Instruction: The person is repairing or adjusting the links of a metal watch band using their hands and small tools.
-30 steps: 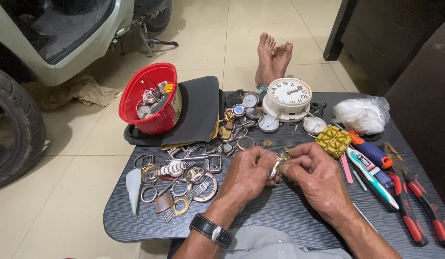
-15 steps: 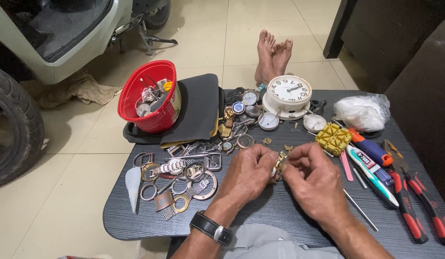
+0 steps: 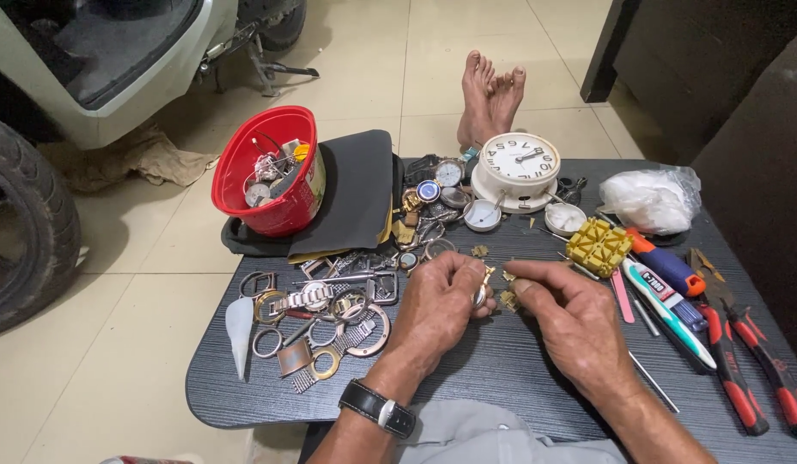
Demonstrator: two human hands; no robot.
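Dark wood-grain worktop (image 3: 501, 378) stands low on a pale tiled floor (image 3: 115, 344), with a scooter's tyre (image 3: 25, 215) and white body panel at the left and a dark cabinet at the right. Two bare feet (image 3: 491, 94) rest beyond the far edge.

Counted: one red bowl (image 3: 270, 176) of parts, one white clock (image 3: 520, 167), one yellow block (image 3: 598, 246), one plastic bag (image 3: 649, 198), two red-handled pliers (image 3: 751, 361), and a heap of watch cases and straps (image 3: 317, 322).

Left hand (image 3: 437, 314), a black wristwatch (image 3: 377, 408) on its wrist, pinches a small gold watch piece (image 3: 486, 288) in closed fingers just above the worktop's middle. Right hand (image 3: 579, 326) pinches a smaller gold bit (image 3: 508, 300) just beside it.

Compared with half a second ago, the two hands have drawn slightly apart; the rest lies unchanged.
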